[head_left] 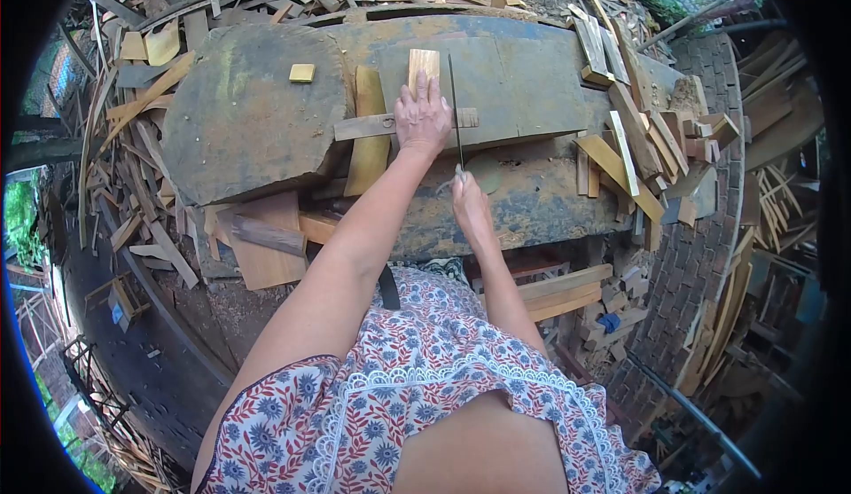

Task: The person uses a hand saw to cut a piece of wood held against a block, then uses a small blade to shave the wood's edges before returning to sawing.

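At the far left, loose offcuts (133, 130) lie heaped past the edge of your work surface, and a small yellow block (301, 73) sits alone on the big weathered slab (248, 113). Next to it a yellowish plank (368, 130) lies lengthwise under a grey crossbar (368, 126). Your left hand (422, 117) lies flat, palm down and fingers spread, pressing a pale wood piece (424, 64) against the slab, with only the piece's far end showing beyond your fingertips. Just right of that hand, a long thin blade (454, 108) runs along the piece's right edge; your right hand (470, 206) is closed around its handle at the near end. By my judgement the cut is in hand and not finished: the piece looks whole, and I cannot tell whether the blade has entered the wood or only rests beside it. Further right, cut slats (620, 152) are stacked at the slab's end, suggesting earlier pieces are done. Beyond them is a curved brick wall (700, 254) with more scrap stacked against it. The setting is outdoors, with greenery at the left margin and wood waste all round.
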### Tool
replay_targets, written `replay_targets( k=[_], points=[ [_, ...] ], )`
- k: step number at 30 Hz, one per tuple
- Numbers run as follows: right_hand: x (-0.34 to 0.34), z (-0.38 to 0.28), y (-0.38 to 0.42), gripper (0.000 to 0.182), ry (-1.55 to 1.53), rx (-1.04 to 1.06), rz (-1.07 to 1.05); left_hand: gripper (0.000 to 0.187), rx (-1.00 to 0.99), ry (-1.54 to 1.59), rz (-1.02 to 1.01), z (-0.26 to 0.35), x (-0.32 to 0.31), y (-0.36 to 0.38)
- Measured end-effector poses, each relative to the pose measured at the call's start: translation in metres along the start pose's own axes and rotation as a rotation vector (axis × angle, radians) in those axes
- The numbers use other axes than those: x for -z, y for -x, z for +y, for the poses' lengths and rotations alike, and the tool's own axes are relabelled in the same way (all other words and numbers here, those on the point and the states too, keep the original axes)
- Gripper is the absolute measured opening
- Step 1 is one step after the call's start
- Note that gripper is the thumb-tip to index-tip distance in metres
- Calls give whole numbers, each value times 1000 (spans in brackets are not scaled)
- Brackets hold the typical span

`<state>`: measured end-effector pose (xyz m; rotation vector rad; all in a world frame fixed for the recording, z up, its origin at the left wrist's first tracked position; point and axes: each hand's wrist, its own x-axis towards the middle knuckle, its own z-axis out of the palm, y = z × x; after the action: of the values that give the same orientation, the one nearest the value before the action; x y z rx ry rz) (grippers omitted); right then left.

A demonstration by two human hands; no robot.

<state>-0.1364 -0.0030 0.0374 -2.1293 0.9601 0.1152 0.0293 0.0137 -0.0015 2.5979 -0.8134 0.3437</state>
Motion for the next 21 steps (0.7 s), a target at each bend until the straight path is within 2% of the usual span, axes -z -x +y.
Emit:
replay_targets(
  k=[2,5,9,12,16,21],
  points=[
    [1,14,34,29,22,-82,-52,44,4,-3,12,0,-1,0],
    [2,19,41,29,62,-104,-107,44,2,5,3,-1,1,0],
    [-2,-7,-32,31,9,25,37,44,3,11,3,-1,-1,0],
    [-2,-21,-54,31,6,13,84,44,-1,5,19,0,0,1],
    [0,3,4,31,-5,-35,-8,44,25,37,-34,0,0,0],
    [0,22,41,31,50,-97,-84,44,-4,-9,28,-1,-2,1]
  ],
)
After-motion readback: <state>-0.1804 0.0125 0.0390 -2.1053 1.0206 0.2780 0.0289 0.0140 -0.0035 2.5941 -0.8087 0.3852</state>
